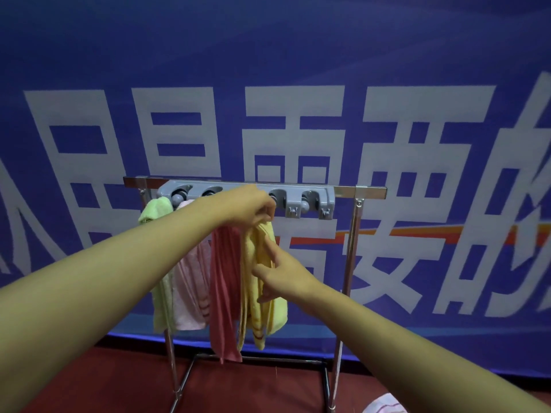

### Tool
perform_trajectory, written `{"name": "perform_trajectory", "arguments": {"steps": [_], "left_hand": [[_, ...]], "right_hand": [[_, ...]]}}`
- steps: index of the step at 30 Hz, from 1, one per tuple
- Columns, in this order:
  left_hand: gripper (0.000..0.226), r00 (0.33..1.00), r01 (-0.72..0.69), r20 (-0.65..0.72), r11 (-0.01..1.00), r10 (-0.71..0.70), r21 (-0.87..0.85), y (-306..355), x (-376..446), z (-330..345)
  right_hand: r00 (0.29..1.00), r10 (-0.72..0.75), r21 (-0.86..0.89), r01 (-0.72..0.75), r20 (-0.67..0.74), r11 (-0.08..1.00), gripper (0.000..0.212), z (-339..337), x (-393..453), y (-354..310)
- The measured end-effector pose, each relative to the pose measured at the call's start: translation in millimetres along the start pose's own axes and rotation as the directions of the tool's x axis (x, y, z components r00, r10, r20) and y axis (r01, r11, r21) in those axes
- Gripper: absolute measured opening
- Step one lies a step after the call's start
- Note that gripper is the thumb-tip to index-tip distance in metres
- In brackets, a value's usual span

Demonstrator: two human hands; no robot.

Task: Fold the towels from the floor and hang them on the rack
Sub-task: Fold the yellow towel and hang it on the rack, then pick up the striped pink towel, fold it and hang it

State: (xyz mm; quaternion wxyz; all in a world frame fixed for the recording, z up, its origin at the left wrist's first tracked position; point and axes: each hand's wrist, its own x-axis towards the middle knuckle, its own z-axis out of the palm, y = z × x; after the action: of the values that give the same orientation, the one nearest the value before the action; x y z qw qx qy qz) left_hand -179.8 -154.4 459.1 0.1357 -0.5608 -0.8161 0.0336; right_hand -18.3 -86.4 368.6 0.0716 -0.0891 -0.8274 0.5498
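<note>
Four towels hang from the rack (369, 192): one green towel (159, 263), one pale pink towel (190, 287), one darker pink towel (225, 293) and one yellow towel (259, 293), counted from left to right. A fifth towel, white with pink stripes (384, 405), lies on the red floor (253, 391) at the lower right, partly out of view.

The rack is a chrome frame with one top bar and two visible uprights. A grey holder strip (298, 195) is fixed along the top bar; four clip positions are visible, and the left hand covers part of the strip.

The left hand (253, 205) is at the strip, fingers curled and pinching the top of the yellow towel. The right hand (280, 269) is lower, with its fingers spread and straight, touching the yellow towel's hanging folds.

Behind the rack hangs one blue banner (268, 55) bearing large white characters. The characters are cut off by the rack and the picture edges, so the wording cannot be read with certainty.
</note>
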Motion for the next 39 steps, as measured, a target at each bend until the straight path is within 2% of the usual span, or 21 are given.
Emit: {"name": "perform_trajectory", "arguments": {"steps": [4, 8, 10, 12, 15, 18, 20, 23, 27, 29, 31, 34, 37, 39], "left_hand": [[0.023, 0.995, -0.011, -0.092, 0.980, 0.031, 0.201, 25, -19, 5], [0.022, 0.995, -0.044, -0.079, 0.969, 0.065, 0.243, 61, -38, 17], [0.022, 0.993, -0.066, -0.079, 0.978, 0.083, 0.200, 82, -47, 28], [0.021, 0.993, -0.098, -0.059, 0.991, 0.103, 0.087, 107, -55, 50], [0.019, 0.989, -0.147, -0.001, 0.981, 0.148, -0.128, 155, -62, 107], [0.021, 0.979, -0.149, 0.104, 0.966, 0.174, -0.212, 208, -66, 190], [0.027, 0.965, -0.120, 0.194, 0.953, 0.179, -0.280, 240, -70, 251], [0.035, 0.918, -0.030, 0.353, 0.920, 0.179, -0.390, 278, -79, 344], [0.025, 0.872, 0.094, 0.461, 0.869, 0.164, -0.485, 318, -75, 435], [0.023, 0.872, 0.140, 0.466, 0.837, 0.149, -0.530, 333, -60, 467], [0.029, 0.868, 0.170, 0.477, 0.823, 0.135, -0.542, 347, -43, 487], [0.042, 0.850, 0.099, 0.493, 0.865, 0.183, -0.492, 367, -20, 496], [0.042, 0.921, 0.046, 0.349, 0.840, 0.174, -0.541, 381, -3, 486], [0.044, 0.931, 0.065, 0.338, 0.845, 0.141, -0.531, 385, 6, 484]], "right_hand": [[0.999, -0.022, -0.116, 0.019, -0.028, 0.993, 0.072, -22, -39, 1], [0.995, -0.058, -0.370, 0.024, -0.081, 0.929, 0.067, -52, -79, 17], [0.994, -0.066, -0.503, 0.015, -0.083, 0.864, 0.065, -65, -103, 37], [0.994, -0.044, -0.584, -0.021, -0.096, 0.812, 0.063, -77, -127, 74], [0.988, 0.051, -0.626, -0.132, -0.146, 0.768, 0.061, -89, -166, 155], [0.961, 0.205, -0.611, -0.278, -0.188, 0.741, 0.064, -100, -198, 255], [0.926, 0.296, -0.562, -0.378, -0.235, 0.735, 0.063, -112, -216, 326], [0.832, 0.466, -0.463, -0.554, -0.300, 0.691, 0.050, -129, -251, 417], [0.711, 0.644, -0.425, -0.695, -0.283, 0.580, 0.048, -131, -286, 532], [0.652, 0.702, -0.415, -0.745, -0.287, 0.522, 0.048, -125, -293, 590], [0.628, 0.721, -0.439, -0.758, -0.293, 0.482, 0.051, -113, -293, 637], [0.594, 0.771, -0.525, -0.743, -0.230, 0.415, 0.055, -86, -280, 694], [0.561, 0.814, -0.578, -0.718, -0.149, 0.388, 0.071, -51, -263, 737], [0.536, 0.833, -0.565, -0.733, -0.139, 0.378, 0.067, -31, -250, 756]]}}
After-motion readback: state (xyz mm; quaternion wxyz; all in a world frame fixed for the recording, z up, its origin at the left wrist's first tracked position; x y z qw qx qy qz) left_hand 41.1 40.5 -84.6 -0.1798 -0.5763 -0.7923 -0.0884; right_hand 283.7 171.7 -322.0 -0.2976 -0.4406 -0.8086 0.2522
